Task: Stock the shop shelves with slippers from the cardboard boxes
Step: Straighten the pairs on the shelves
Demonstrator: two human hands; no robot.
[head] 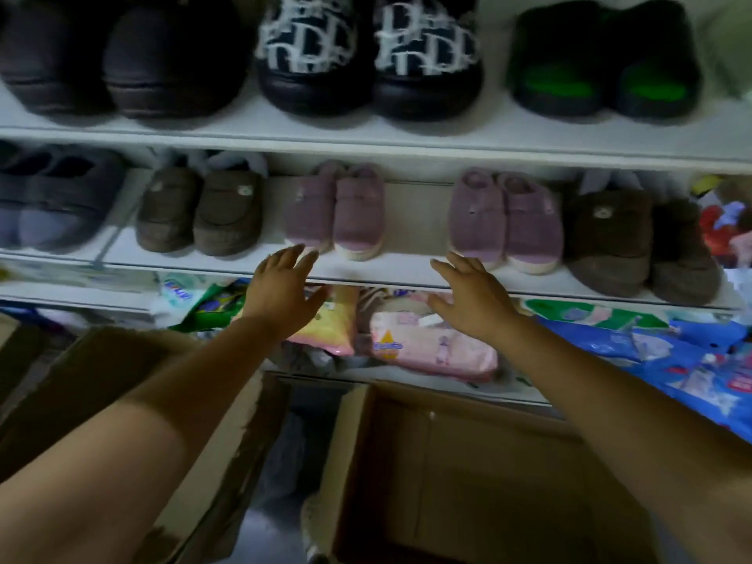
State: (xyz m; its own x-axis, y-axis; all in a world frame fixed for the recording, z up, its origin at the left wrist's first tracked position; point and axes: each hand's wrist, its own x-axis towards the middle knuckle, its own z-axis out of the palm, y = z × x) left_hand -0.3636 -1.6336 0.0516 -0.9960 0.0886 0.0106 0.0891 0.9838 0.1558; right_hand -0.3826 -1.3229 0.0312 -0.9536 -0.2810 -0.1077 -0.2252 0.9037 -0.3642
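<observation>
Slippers line two white shelves in pairs, toes pointing out. On the upper shelf (366, 134) sit a dark brown pair (122, 59), a navy pair with a white pattern (366, 54) and a black pair with green insoles (602, 63). The middle shelf (407, 274) carries, from the left, a grey-blue pair (53, 201), a brown pair (199, 213), a purple pair (333, 213), a bare gap, a second purple pair (504, 221) and another brown pair (639, 242).

Both of the person's hands reach up to the front edge of the middle shelf, either side of that gap. The left hand (283, 287) has its fingers straight and spread, holding nothing, with the fingertips just below the toe of the first purple pair. The right hand (472, 297) is likewise spread and holds nothing, its fingertips just beside the toe of the second purple pair (whether either hand touches a slipper or the shelf edge, I cannot tell through the blur).

Under the middle shelf lie soft packets: a yellow one (329, 327), a pink one (431, 343) and blue ones (671, 360) to the right. Below the arms stand two cardboard boxes, an open box (447, 462) under the right forearm, its inside dim, and a second box (81, 380) under the left forearm.
</observation>
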